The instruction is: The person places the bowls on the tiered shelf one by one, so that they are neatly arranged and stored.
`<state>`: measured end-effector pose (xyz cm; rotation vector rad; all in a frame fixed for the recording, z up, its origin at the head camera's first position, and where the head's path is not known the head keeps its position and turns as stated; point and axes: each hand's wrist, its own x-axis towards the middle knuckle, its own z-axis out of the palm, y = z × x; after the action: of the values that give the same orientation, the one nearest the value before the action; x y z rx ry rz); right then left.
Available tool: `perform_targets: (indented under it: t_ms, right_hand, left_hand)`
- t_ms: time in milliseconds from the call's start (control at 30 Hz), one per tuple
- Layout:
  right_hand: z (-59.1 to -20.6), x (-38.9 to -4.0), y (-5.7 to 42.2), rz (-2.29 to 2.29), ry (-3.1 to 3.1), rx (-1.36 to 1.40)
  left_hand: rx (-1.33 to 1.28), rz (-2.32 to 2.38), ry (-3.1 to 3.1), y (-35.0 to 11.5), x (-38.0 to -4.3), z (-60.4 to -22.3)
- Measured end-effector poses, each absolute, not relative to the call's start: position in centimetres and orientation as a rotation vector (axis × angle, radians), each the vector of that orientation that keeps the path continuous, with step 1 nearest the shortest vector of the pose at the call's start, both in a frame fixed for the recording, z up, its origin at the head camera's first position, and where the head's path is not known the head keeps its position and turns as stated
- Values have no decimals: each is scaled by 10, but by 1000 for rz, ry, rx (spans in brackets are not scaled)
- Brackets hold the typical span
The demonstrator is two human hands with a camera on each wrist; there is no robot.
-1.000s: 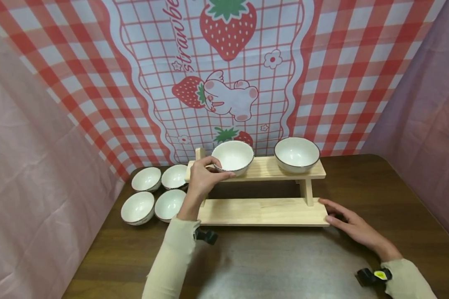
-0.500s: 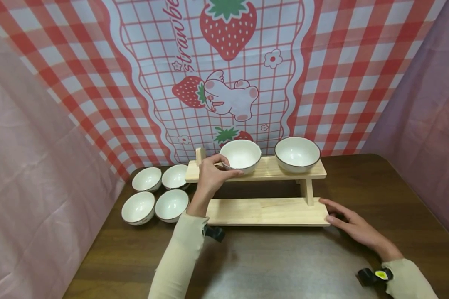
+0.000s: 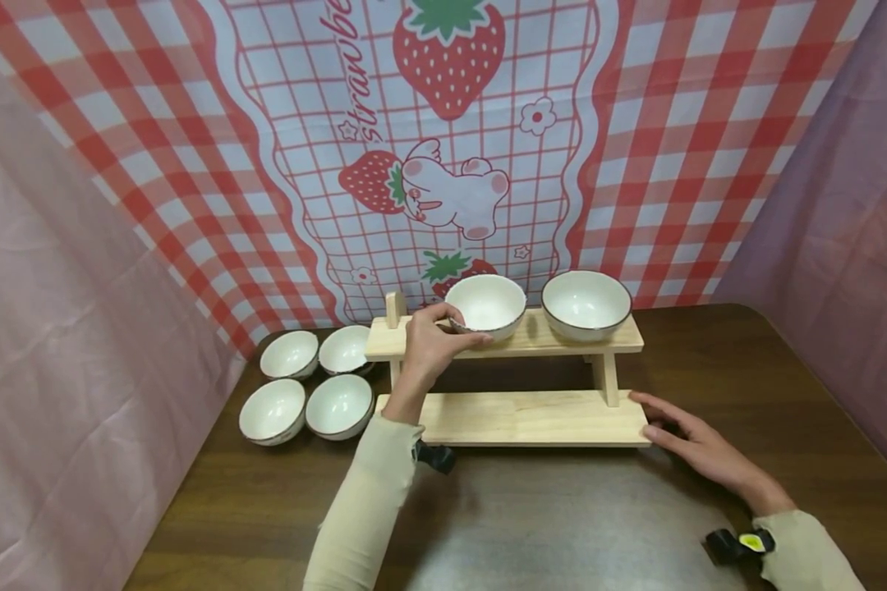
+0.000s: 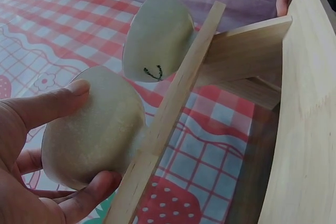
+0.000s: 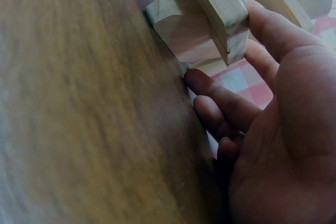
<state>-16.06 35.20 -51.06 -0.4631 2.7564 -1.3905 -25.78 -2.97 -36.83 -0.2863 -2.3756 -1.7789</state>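
Note:
My left hand [image 3: 432, 345] holds a white bowl [image 3: 491, 305] by its near left side, fingers at the rim and thumb along the front. The bowl is over the upper tier of a two-tier wooden shelf [image 3: 517, 419]. In the left wrist view, thumb and fingers spread around the bowl's outer wall [image 4: 100, 124]. A second white, dark-rimmed bowl [image 3: 587, 302] sits to its right on the same tier, a small gap between them. My right hand [image 3: 702, 447] touches the right end of the lower tier; in the right wrist view the thumb [image 5: 262, 22] rests against the board's end [image 5: 236, 35].
Several similar bowls [image 3: 272, 410] stand grouped on the brown table [image 3: 214, 509], left of the shelf. Behind hangs a red-and-white checked strawberry cloth [image 3: 451, 180]. Pinkish drapes [image 3: 81, 328] flank both sides. An upright wooden peg [image 3: 394, 310] rises at the upper tier's left end.
My left hand has moved the held bowl to the right along the upper tier, closer to the second bowl. The right hand has stayed at the shelf's end.

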Motion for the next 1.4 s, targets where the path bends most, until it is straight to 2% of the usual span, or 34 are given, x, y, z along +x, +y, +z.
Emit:
perform_targets:
  t_ms: [1400]
  right_hand:
    - [-511,-161,352,-1364,2758,-450]
  left_hand:
    - [-393,-1639,-2521,-18,-255,-367]
